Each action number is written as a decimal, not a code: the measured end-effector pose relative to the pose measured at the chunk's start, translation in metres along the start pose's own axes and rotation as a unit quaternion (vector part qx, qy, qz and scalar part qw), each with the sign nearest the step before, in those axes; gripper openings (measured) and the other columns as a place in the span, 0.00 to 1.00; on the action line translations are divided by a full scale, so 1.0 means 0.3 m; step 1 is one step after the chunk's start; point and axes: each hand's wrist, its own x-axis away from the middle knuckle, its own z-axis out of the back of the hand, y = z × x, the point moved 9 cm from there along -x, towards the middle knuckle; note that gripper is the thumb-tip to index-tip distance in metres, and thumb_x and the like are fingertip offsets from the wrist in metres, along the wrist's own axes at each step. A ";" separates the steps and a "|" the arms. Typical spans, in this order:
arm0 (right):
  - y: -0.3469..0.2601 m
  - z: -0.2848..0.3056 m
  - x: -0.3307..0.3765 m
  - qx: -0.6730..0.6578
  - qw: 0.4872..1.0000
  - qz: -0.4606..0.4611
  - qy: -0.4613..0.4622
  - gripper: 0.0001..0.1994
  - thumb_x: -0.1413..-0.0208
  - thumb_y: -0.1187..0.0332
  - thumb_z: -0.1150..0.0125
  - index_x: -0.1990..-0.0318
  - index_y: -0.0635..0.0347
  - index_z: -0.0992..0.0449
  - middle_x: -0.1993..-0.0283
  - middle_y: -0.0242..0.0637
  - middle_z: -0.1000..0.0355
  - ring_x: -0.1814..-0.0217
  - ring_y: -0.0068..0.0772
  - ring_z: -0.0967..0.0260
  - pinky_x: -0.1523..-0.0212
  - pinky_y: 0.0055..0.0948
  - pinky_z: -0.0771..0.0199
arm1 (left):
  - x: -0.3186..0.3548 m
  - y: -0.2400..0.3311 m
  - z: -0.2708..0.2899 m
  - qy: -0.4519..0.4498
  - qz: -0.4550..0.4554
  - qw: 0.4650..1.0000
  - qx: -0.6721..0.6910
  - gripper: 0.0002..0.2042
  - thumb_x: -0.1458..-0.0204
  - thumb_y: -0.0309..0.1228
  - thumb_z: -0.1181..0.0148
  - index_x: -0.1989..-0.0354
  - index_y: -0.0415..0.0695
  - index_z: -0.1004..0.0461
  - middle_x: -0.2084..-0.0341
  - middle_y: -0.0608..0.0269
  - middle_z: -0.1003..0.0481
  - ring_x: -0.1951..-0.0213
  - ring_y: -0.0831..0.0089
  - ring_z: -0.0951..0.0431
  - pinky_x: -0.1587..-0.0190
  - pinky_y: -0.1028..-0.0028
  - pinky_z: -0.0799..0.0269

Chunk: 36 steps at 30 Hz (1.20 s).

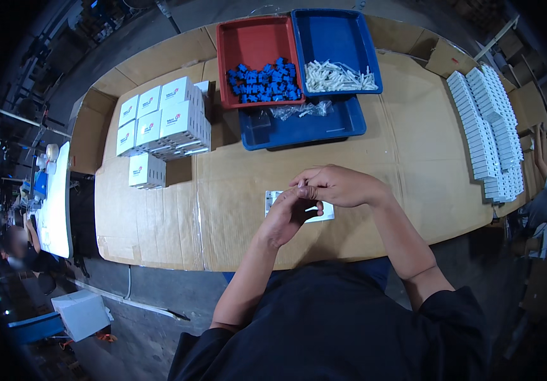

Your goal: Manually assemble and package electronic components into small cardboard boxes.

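Observation:
My left hand [288,214] and my right hand [343,186] meet over the middle of the cardboard-covered table [248,238]. Their fingertips are pinched together, and anything between them is too small or too hidden to name. Below the hands lies a flat white piece [328,212], perhaps a box or a sheet, mostly covered by my fingers. Beyond the hands, a red tray [257,32] holds many small blue plastic parts [262,81]. Beside it, a blue tray [330,38] contains slim white pieces [337,77].
Another blue tray [305,134] with clear plastic bags [302,110] sits under those two. White boxes [181,120] are stacked at the left, with one lower box [146,171] in front. Long rows of white boxes [486,130] stand at the right. Other people [545,197] work at both sides.

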 end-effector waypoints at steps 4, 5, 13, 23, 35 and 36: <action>0.061 0.049 -0.003 -0.046 0.999 -0.010 -0.002 0.22 0.26 0.56 0.47 0.41 0.66 0.22 0.48 0.41 0.20 0.50 0.31 0.23 0.46 0.32 0.24 | 0.007 -0.021 0.023 0.022 0.025 0.999 -0.008 0.25 0.28 0.53 0.55 0.44 0.43 0.26 0.56 0.61 0.21 0.57 0.67 0.21 0.49 0.63 0.25; 0.067 0.100 0.000 -0.038 0.998 0.031 0.046 0.20 0.26 0.57 0.46 0.43 0.66 0.21 0.48 0.40 0.20 0.50 0.29 0.23 0.45 0.31 0.24 | 0.013 -0.025 0.018 0.019 0.040 0.999 -0.012 0.27 0.28 0.52 0.57 0.39 0.40 0.27 0.56 0.61 0.21 0.58 0.69 0.22 0.49 0.64 0.26; 0.271 0.628 0.003 0.076 0.924 -0.005 0.376 0.13 0.33 0.63 0.38 0.50 0.61 0.17 0.57 0.40 0.16 0.54 0.34 0.19 0.50 0.34 0.22 | 0.064 -0.129 0.154 0.049 0.075 0.996 0.014 0.29 0.26 0.49 0.59 0.36 0.33 0.29 0.57 0.62 0.19 0.61 0.70 0.22 0.50 0.68 0.24; 0.301 0.939 -0.087 0.394 0.760 -0.108 0.506 0.12 0.38 0.68 0.39 0.50 0.50 0.16 0.52 0.37 0.22 0.47 0.46 0.23 0.48 0.45 0.22 | 0.102 -0.129 0.120 0.038 0.075 0.996 0.019 0.30 0.27 0.51 0.58 0.35 0.34 0.30 0.56 0.62 0.20 0.58 0.72 0.23 0.47 0.68 0.26; 0.440 0.958 0.042 -0.208 0.817 0.053 0.534 0.05 0.41 0.72 0.31 0.60 0.63 0.17 0.64 0.31 0.21 0.66 0.18 0.30 0.66 0.21 0.33 | 0.095 -0.096 0.170 0.061 0.047 0.997 0.027 0.27 0.27 0.48 0.55 0.38 0.35 0.27 0.57 0.65 0.19 0.61 0.74 0.22 0.49 0.70 0.26; 0.441 0.939 0.066 -0.207 0.816 0.051 0.537 0.05 0.41 0.72 0.31 0.60 0.63 0.17 0.64 0.31 0.21 0.66 0.18 0.30 0.66 0.21 0.33 | 0.090 -0.093 0.163 0.060 0.046 0.997 0.029 0.27 0.27 0.48 0.55 0.38 0.35 0.27 0.57 0.65 0.20 0.61 0.74 0.22 0.49 0.70 0.26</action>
